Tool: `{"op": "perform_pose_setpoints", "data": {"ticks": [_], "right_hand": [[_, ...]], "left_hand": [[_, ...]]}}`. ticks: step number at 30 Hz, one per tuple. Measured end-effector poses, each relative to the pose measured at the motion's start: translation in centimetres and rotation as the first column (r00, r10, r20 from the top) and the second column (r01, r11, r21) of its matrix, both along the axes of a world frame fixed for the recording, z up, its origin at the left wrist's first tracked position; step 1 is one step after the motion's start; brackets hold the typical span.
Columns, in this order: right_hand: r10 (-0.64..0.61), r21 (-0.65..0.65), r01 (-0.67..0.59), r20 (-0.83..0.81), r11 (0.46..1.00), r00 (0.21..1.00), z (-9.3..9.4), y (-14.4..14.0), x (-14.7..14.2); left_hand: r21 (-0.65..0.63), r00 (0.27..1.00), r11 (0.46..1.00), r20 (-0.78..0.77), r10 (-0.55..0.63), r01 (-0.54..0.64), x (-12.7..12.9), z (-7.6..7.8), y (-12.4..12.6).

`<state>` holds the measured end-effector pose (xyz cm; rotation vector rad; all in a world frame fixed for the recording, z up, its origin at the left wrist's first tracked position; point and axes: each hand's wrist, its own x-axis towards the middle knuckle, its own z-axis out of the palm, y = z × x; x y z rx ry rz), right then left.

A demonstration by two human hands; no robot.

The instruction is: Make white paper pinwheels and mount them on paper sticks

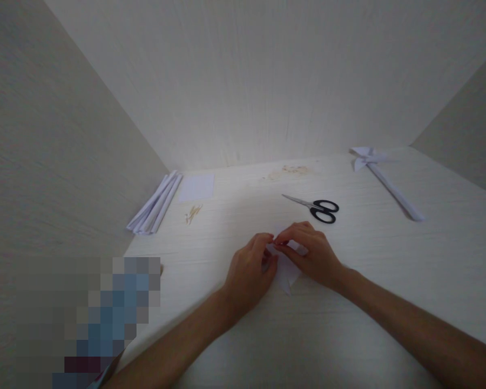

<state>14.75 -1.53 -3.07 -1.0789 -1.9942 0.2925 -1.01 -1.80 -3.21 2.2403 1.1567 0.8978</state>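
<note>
Nearest to me, on my side of the scissors (312,207), a folded piece of white paper (288,274) lies between my hands, touching both. Its visible part runs lengthwise from my fingertips back towards me, ending in a pointed corner; the rest is hidden, so I cannot tell its full shape. My left hand (251,268) curls around its left side, thumb and fingers gripping it. My right hand (314,253) pinches its far edge between thumb and forefinger, the two hands' fingertips meeting there; I cannot tell whether anything small is caught between them. My right hand is the nearer to the scissors, which lie just beyond it, black handles to the right, blades pointing left.

Left of the scissors are thin wooden sticks (193,214), rolled paper tubes (156,206) and a square paper sheet (197,187). Right of them lies a paper pinwheel (364,156) on its paper stick (395,192). Farther off are pale scraps (295,169).
</note>
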Motion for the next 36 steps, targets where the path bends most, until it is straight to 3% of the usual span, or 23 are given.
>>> {"op": "perform_pose_setpoints", "data": {"ticks": [8,13,18,21,24,32,36], "right_hand": [[-0.011,-0.037,0.008,-0.081,0.999,0.997,0.0,0.0,0.1],[-0.062,-0.048,0.058,-0.08,0.997,0.995,0.0,-0.1,0.2],[-0.04,-0.012,0.039,-0.086,0.999,0.995,-0.2,0.0,0.2],[-0.046,-0.001,0.046,-0.092,0.999,0.995,-0.2,0.0,0.2],[-0.064,-0.001,0.064,-0.077,0.998,0.995,-0.1,0.1,0.1],[-0.076,0.001,0.077,-0.1,0.997,0.992,0.0,0.0,0.2],[-0.091,0.03,0.094,-0.105,0.995,0.99,0.1,0.0,0.2]], "left_hand": [[-0.034,0.995,0.999,0.094,0.029,-0.026,0.4,-0.4,0.1],[-0.003,0.998,0.999,0.045,0.049,-0.049,0.4,-0.6,0.3],[0.171,0.999,0.985,0.002,0.032,-0.032,0.0,0.1,0.7],[0.351,0.999,0.936,-0.033,0.037,-0.023,-0.5,0.8,1.3],[0.435,0.998,0.9,-0.068,-0.001,0.03,-0.9,1.1,1.9],[0.428,0.987,0.892,-0.127,-0.103,0.148,-1.1,0.3,2.6],[0.407,0.987,0.904,-0.135,-0.085,0.133,-1.0,-0.4,3.0]]}}
